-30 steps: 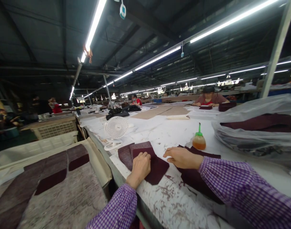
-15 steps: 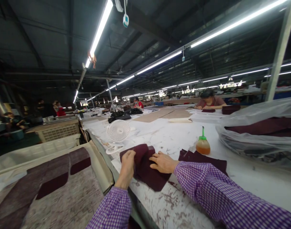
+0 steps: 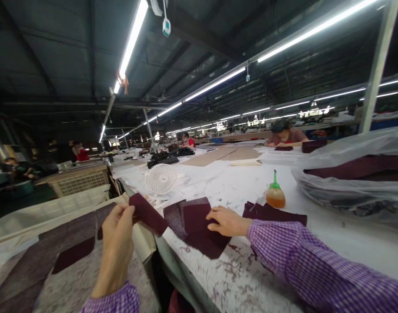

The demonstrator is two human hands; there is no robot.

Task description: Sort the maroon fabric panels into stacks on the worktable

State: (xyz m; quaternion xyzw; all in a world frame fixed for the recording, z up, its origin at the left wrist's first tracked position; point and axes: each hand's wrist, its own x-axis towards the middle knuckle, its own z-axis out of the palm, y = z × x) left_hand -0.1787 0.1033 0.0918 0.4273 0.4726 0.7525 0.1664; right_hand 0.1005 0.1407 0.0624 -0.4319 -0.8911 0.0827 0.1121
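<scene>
My left hand (image 3: pixel 116 243) is raised at the table's left edge, pinching a small dark maroon fabric piece (image 3: pixel 149 215) by its left end. On the white tabletop lies a loose pile of maroon fabric pieces (image 3: pixel 196 216), some showing a greyish side. My right hand (image 3: pixel 230 221) rests on the pile's right side with its fingers stretched out. Right of that hand is a second maroon fabric stack (image 3: pixel 273 214), partly behind my sleeve. At lower left, more cut maroon pieces (image 3: pixel 73 254) lie on a mottled grey surface below my left hand.
A white fan (image 3: pixel 161 179) stands behind the pile. A bottle with a green nozzle (image 3: pixel 275 195) holds amber liquid. A clear plastic bag (image 3: pixel 352 187) with maroon fabric sits at right. A co-worker (image 3: pixel 286 134) leans over the table's far side. A gap runs between the table and the left surface.
My left hand has moved left and up from the pile, carrying a maroon piece. The pile's top now shows a greyish piece. My right hand has stayed on the pile.
</scene>
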